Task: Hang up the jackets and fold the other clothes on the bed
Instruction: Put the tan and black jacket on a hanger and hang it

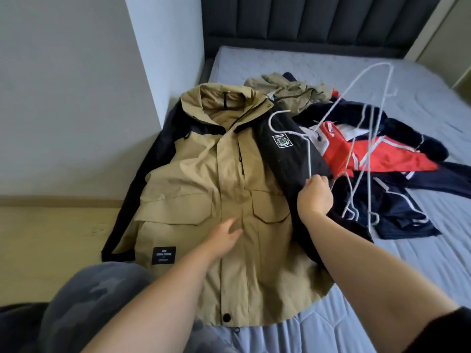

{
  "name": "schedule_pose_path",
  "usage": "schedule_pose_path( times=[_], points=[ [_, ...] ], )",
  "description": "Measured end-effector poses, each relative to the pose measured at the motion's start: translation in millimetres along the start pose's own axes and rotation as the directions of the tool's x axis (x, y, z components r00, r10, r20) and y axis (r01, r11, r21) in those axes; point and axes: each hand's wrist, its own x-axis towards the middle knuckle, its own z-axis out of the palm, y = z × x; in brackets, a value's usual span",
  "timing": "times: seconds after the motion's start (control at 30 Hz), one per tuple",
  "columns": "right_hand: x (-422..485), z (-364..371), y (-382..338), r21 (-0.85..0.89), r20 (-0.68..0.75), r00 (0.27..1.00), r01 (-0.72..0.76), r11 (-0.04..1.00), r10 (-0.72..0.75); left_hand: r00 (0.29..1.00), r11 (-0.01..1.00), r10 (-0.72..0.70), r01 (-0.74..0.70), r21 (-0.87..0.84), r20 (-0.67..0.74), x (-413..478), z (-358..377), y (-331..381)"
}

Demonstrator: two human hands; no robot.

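Jackets on the bed number at least one clear piece: a tan jacket (204, 189) with black sleeves lies front-up and spread flat on the bare mattress (382, 289), its hood toward twelve o'clock and its hem toward six. Two flap pockets sit on its chest and one black label near its hem at eight o'clock. The left hand (224, 238) rests open on the jacket's front, fingers loosely spread, gripping nothing. At two o'clock from it, the right hand (314, 194) is closed around a bunch of white wire hangers (367, 138); at least three, though the exact count is hard to tell where they tangle. Beyond, at one to three o'clock, lies a heap: one olive garment (293, 93) and navy, red and white clothes (382, 159), their number unclear. A dark padded headboard (318, 19) stands at twelve.
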Motion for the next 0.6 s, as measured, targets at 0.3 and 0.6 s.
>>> schedule_pose_path(
  times=[0.3, 0.6],
  points=[
    [-18.7, 10.1, -70.5, 0.078, 0.288, 0.912, 0.280, 0.957, -0.291, 0.959, 0.730, -0.226, 0.052, -0.681, -0.170, 3.3, -46.6, 21.4],
    [-69.7, 13.7, -98.5, 0.297, 0.203, 0.706, 0.616, 0.730, -0.678, 0.956, 0.515, -0.286, 0.098, -0.852, -0.063, -3.0, -63.0, 19.7]
  ],
)
